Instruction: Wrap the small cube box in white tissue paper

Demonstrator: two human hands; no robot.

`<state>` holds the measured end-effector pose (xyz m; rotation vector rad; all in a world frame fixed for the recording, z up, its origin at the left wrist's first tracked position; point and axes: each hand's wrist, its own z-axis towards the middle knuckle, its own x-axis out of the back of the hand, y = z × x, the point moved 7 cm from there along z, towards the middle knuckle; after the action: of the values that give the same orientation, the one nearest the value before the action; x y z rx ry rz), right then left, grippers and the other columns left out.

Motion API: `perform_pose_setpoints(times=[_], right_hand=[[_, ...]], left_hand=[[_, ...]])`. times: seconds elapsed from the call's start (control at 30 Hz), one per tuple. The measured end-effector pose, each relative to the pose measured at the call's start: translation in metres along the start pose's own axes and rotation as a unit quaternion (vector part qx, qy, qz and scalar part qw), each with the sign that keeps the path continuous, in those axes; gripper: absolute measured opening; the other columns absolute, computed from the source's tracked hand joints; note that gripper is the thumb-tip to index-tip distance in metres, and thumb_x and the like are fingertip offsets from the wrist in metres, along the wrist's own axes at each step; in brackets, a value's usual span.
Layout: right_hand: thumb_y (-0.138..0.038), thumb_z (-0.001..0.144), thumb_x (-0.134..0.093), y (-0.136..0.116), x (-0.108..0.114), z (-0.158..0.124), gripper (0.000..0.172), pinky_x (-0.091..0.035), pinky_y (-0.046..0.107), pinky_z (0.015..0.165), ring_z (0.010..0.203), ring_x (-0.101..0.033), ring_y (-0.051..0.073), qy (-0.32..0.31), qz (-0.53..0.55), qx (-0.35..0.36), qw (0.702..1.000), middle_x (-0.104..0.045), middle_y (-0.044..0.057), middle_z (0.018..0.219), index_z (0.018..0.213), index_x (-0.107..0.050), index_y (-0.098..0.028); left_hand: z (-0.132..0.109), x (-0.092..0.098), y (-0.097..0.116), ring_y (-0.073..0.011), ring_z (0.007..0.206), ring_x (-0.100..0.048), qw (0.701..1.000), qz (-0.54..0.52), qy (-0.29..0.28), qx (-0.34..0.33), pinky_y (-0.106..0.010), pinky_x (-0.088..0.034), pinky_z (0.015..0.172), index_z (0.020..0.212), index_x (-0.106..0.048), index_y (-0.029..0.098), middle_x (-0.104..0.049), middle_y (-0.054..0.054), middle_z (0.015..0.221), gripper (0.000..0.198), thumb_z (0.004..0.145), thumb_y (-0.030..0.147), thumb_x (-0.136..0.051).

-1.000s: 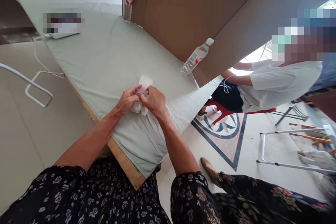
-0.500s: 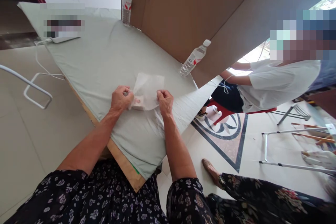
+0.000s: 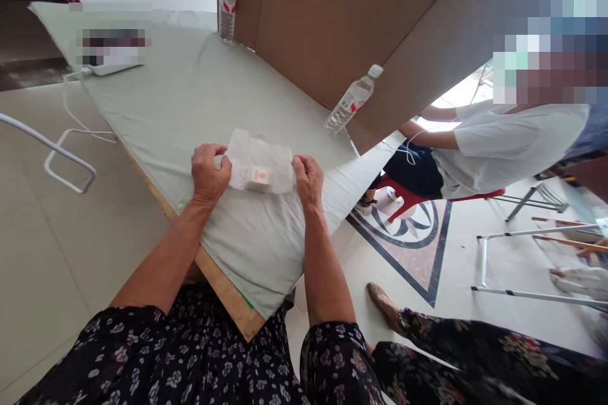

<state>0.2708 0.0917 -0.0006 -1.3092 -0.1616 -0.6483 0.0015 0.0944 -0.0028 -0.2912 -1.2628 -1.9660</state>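
Observation:
A thin, white, crinkled wrapping sheet is spread between my two hands above the cloth-covered table. Near its front edge sits a small pale box with a reddish print on top. My left hand has its thumb and curled fingers at the sheet's left edge. At the opposite edge, my right hand pinches the sheet between thumb and fingers. The box lies between the hands, and neither one touches it.
A pale green cloth covers the table. One water bottle stands by a large cardboard panel; another bottle leans by its nearer edge. A seated person in a white shirt is at the right. A white device lies far left.
My hands have moved apart, and the sheet is now stretched wider and flatter. The box shows more fully, slightly further right. My left hand's grip has shifted left.

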Motion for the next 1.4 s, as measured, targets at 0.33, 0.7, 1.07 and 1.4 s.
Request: perform_pose_setpoints(times=[0.33,0.7,1.07,1.4], right_hand=[[-0.049,0.085,-0.071,-0.028,-0.024,-0.019,0.043,-0.054,0.038,0.093,0.089,-0.07,0.019,-0.19,0.069,0.075,0.976,-0.076,0.004,0.093,0.119,-0.074,-0.022],[-0.035,0.09,-0.066,-0.024,-0.021,-0.072,0.022,-0.051,0.03,0.075,0.077,-0.068,0.016,-0.315,0.01,0.036,0.948,-0.08,0.003,0.09,0.1,-0.08,-0.022],[-0.027,0.084,-0.07,-0.017,-0.026,-0.035,0.043,-0.048,0.044,0.108,0.118,-0.066,0.025,-0.112,-0.089,0.103,0.984,-0.072,0.012,0.13,0.126,-0.066,-0.02],[-0.032,0.08,-0.066,0.054,0.081,-0.03,0.052,-0.044,0.057,0.11,0.127,-0.058,0.035,0.073,-0.239,-0.029,0.968,-0.064,0.019,0.139,0.13,-0.064,-0.017]], left_hand=[[0.001,-0.021,0.025,-0.0263,0.098,-0.069,0.968,-0.016,-0.242,-0.064,-0.042,-0.05,0.097,0.134,-0.063,0.015,-0.077,-0.01,0.102,0.051,0.095,0.041,-0.044],[-0.021,-0.013,0.018,-0.0329,0.117,-0.068,0.932,0.091,-0.326,-0.131,-0.041,-0.052,0.099,0.127,-0.069,0.022,-0.074,-0.012,0.12,0.052,0.079,0.041,-0.072],[-0.05,-0.037,0.01,-0.0399,0.159,-0.029,0.901,0.111,-0.4,-0.127,-0.052,-0.021,0.13,0.161,-0.03,0.011,-0.037,-0.024,0.168,0.107,0.077,0.055,-0.078],[-0.05,-0.038,0.01,-0.0403,0.159,-0.03,0.904,0.106,-0.391,-0.134,-0.053,-0.021,0.13,0.16,-0.034,0.012,-0.039,-0.023,0.167,0.104,0.075,0.055,-0.078]])
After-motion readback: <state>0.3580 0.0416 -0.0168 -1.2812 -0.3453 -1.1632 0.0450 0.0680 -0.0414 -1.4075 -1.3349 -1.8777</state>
